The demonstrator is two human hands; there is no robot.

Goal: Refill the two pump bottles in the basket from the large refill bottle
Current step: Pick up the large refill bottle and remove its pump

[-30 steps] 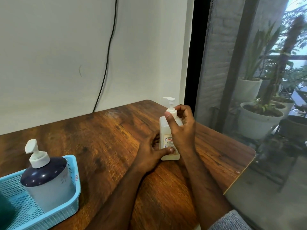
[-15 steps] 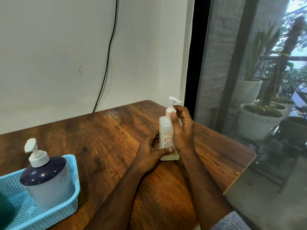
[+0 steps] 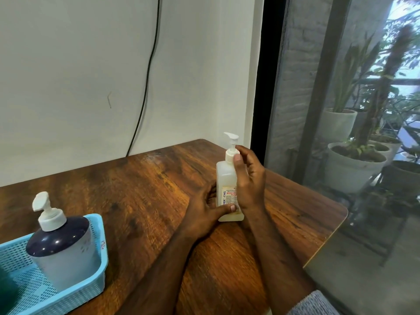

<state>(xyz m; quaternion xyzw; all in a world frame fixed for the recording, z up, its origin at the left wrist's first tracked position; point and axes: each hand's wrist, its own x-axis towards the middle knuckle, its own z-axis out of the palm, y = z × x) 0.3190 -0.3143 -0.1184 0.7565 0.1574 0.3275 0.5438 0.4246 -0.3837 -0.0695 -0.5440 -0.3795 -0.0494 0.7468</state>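
Note:
A small translucent pump bottle [image 3: 223,176] with a white pump and a printed label stands upright on the wooden table [image 3: 141,192], right of centre. My left hand [image 3: 205,213] grips its lower body, thumb across the label. My right hand [image 3: 248,180] wraps the upper part, with thumb and fingers at the white pump collar. A second pump bottle [image 3: 61,251], pale grey with a dark navy shoulder and a white pump, stands in the light blue mesh basket [image 3: 95,283] at the lower left.
A dark green shape [image 3: 5,289] shows at the left edge inside the basket. A black cable [image 3: 147,71] hangs down the white wall. On the right, a glass pane with potted plants behind it runs along the table's rounded edge [image 3: 327,248].
The pump head on the small bottle has turned: its nozzle swung from left to right and back to the left. My right hand shifted its hold at the collar. My left hand stayed put.

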